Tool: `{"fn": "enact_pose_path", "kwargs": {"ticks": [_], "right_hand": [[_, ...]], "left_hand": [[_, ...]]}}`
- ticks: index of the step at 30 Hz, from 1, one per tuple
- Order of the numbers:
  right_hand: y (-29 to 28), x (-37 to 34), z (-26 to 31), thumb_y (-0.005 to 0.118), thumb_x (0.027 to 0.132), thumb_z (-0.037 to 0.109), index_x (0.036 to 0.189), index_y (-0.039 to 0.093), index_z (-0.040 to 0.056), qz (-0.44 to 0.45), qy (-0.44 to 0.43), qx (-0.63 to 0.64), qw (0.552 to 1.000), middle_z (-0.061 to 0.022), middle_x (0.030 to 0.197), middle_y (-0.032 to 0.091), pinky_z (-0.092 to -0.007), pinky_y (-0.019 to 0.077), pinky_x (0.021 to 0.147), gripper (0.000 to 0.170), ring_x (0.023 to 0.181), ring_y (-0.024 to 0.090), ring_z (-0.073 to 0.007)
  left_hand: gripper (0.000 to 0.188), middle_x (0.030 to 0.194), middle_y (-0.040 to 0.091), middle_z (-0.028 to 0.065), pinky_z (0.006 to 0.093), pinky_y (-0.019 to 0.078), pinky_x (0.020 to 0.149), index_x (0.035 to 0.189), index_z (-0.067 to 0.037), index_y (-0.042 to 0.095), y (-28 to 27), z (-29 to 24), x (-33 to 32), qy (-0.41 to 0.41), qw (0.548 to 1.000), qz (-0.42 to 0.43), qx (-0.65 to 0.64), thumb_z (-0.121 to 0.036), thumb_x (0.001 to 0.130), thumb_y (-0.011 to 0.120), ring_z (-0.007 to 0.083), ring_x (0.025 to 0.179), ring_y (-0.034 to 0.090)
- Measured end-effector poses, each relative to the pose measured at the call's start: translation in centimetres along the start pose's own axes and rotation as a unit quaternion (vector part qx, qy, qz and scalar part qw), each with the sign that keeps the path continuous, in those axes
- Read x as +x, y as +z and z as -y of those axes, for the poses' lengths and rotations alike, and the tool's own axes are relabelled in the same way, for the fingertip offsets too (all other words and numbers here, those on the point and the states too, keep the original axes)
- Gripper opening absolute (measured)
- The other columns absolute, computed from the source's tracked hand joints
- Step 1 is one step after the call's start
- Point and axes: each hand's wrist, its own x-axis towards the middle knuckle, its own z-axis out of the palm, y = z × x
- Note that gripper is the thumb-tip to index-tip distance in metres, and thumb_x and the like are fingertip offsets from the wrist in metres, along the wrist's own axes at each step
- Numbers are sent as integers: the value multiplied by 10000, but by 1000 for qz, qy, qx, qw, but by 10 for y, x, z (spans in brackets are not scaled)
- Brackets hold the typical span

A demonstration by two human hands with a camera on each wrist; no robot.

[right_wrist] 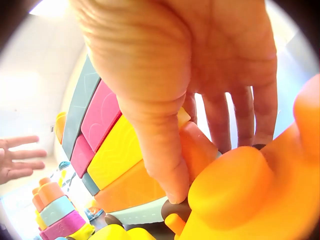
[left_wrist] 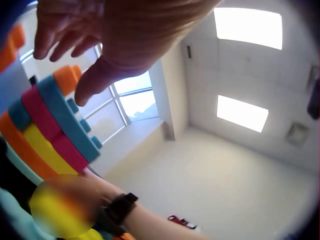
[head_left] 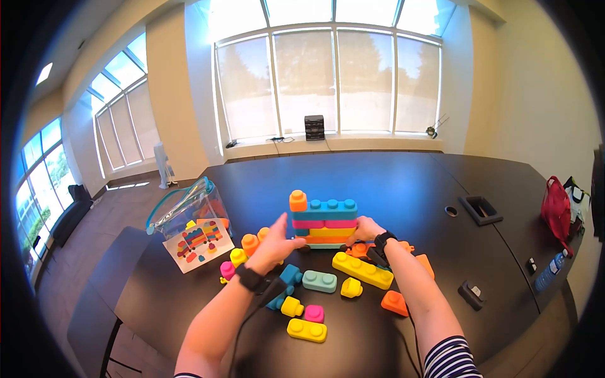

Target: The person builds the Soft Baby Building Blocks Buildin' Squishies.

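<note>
A wheeled stack of toy building blocks stands on the table, its layers teal, pink, yellow and orange over a pale green base. An orange block sits upright on its top left corner. My right hand grips the stack's lower right end; in the right wrist view the thumb lies along the near side while the other fingers reach behind. My left hand is at the stack's left end, fingers spread and holding nothing. In the left wrist view, its thumb overlaps the orange top block.
Loose blocks lie in front, including a long yellow block, a pale green block and a short yellow block. A picture card leans by a clear bag at left. At right are a bottle and a red bag.
</note>
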Motion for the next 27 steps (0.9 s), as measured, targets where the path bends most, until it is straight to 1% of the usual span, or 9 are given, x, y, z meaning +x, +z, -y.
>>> {"fn": "enact_pose_path", "kwargs": {"ticks": [2, 3, 5, 6, 10, 13, 14, 20, 27], "right_hand": [[-1, -8, 2, 1004, 598, 275, 1153, 795, 52, 4, 2, 9, 1000, -134, 1080, 805, -392, 612, 884, 633, 989, 765, -283], [-1, -13, 3, 1000, 589, 267, 1148, 797, 51, 7, 3, 14, 1000, -144, 1085, 804, -403, 612, 897, 633, 998, 765, -300], [-3, -20, 6, 999, 586, 263, 1134, 797, 45, 12, 1, 10, 1000, -142, 1069, 804, -402, 613, 882, 623, 984, 766, -294], [-3, -23, 7, 999, 585, 261, 1127, 798, 41, 15, 0, 8, 1000, -141, 1061, 804, -402, 613, 875, 619, 978, 766, -291], [-2, -30, 10, 1000, 583, 258, 1117, 797, 41, 16, 9, 12, 1000, -134, 1049, 803, -399, 613, 849, 612, 959, 766, -282], [0, -29, 9, 1002, 584, 250, 1120, 796, 43, 12, 5, 11, 1000, -131, 1047, 802, -395, 614, 840, 610, 957, 766, -278], [0, -31, 10, 1003, 584, 246, 1121, 795, 42, 14, 10, 13, 1000, -131, 1048, 802, -394, 614, 838, 611, 957, 766, -275], [-2, -36, 19, 1010, 580, 236, 1122, 792, 26, 26, 32, 20, 999, -127, 1057, 804, -389, 612, 840, 621, 962, 767, -262], [6, -32, 12, 1001, 588, 196, 1123, 798, 26, 12, 6, 37, 999, -126, 1066, 809, -375, 605, 883, 597, 985, 770, -254]], "left_hand": [[707, 1411, 650, 201, 418, 489, 1123, 1455, -8, 551, -36, 1, -10, 128, 979, -46, 149, -124, 825, 851, 355, 1332, 614], [732, 1423, 638, 228, 432, 494, 1128, 1448, 12, 566, -50, 6, -10, 169, 967, -74, 173, -158, 806, 873, 393, 1323, 614], [788, 1417, 641, 233, 436, 496, 1125, 1437, 11, 579, -74, 16, -13, 139, 949, -112, 258, -225, 764, 913, 383, 1316, 624], [956, 1406, 652, 205, 417, 504, 1107, 1475, -5, 529, -84, 19, -16, 83, 948, -105, 288, -301, 684, 975, 337, 1320, 629], [1069, 1372, 665, 185, 415, 508, 1095, 1438, 9, 540, -108, 80, -19, -57, 967, -23, 246, -363, 575, 1049, 332, 1272, 646], [1040, 1299, 716, 168, 415, 548, 1014, 1428, -44, 536, -111, 104, -24, -76, 957, 24, 280, -404, 588, 1032, 330, 1204, 687], [937, 1214, 756, 140, 408, 558, 983, 1358, -64, 607, -108, 111, -27, -68, 949, 0, 308, -378, 584, 1033, 320, 1138, 715], [684, 1117, 798, 112, 400, 568, 965, 1183, -56, 752, -99, 103, -31, -59, 965, -30, 255, -296, 603, 1022, 298, 1055, 747], [643, 1109, 808, 96, 368, 576, 960, 1205, -54, 761, -94, 115, -26, -17, 988, -49, 148, -200, 628, 1002, 255, 1023, 763]]}}
